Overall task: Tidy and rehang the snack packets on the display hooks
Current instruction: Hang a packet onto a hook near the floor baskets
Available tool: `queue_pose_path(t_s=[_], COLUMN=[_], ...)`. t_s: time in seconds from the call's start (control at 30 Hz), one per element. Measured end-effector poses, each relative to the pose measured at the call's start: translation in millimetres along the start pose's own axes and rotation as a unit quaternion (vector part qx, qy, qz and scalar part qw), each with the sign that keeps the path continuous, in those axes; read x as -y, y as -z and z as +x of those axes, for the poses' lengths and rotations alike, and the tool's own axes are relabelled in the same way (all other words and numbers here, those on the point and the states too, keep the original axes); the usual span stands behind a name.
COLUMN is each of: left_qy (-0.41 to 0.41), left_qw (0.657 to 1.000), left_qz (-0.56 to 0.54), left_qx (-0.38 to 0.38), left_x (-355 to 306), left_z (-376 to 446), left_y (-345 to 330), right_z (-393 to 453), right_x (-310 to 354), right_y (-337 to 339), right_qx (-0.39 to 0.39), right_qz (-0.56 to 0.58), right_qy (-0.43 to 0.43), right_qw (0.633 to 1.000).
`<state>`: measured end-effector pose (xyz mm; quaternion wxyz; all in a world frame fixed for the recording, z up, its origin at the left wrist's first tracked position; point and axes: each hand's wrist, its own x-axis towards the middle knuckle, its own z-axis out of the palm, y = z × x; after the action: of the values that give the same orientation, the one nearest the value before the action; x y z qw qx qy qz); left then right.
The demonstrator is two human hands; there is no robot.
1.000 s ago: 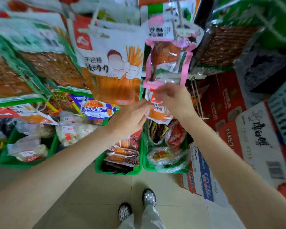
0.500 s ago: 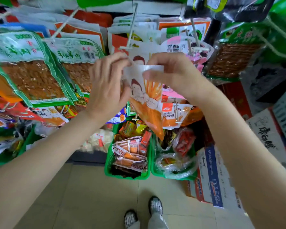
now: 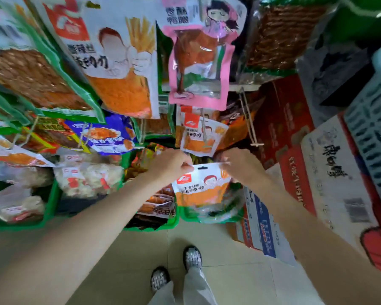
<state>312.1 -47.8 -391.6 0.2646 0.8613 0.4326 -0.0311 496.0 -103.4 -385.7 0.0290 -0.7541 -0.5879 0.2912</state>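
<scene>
Crowded hooks of snack bags hang over green bins (image 3: 53,201). Beneath a matching hung packet (image 3: 201,137), my left hand (image 3: 169,167) and right hand (image 3: 242,168) pinch the small orange packet (image 3: 201,188) by its top corners. Missing the bare hook (image 3: 249,122) could tear its hang-hole.

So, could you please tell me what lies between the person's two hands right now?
In the head view, the top edge of the small orange packet spans between the left hand and right hand, each pinching a corner.
</scene>
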Motion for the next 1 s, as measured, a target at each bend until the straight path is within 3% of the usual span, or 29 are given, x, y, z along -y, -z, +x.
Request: queue_pose_path(t_s=[0.13, 0.23, 0.37, 0.5, 0.7, 1.0], left_qy=[0.103, 0.124, 0.097, 0.081, 0.126, 0.054], left_qw=[0.993, 0.991, 0.988, 0.987, 0.980, 0.986], left_qz=[0.066, 0.022, -0.082, -0.092, -0.105, -0.064], left_qx=[-0.008, -0.042, -0.092, -0.106, -0.111, -0.143], left_x=[2, 10, 16, 20, 20, 34], left_z=[44, 72, 93, 97, 102, 61], left_y=[-27, -30, -26, -29, -30, -19], right_z=[32, 56, 87, 97, 118, 120], right_x=[-14, -17, -26, -30, -23, 7], right_y=[-34, -34, -26, -25, -26, -18], right_qx=[-0.042, -0.077, -0.118, -0.115, -0.091, -0.088], right_qz=[0.084, 0.134, 0.119, 0.119, 0.167, 0.305], right_qy=[-0.062, -0.080, -0.076, -0.064, -0.109, -0.131], right_qw=[0.994, 0.985, 0.983, 0.984, 0.976, 0.939])
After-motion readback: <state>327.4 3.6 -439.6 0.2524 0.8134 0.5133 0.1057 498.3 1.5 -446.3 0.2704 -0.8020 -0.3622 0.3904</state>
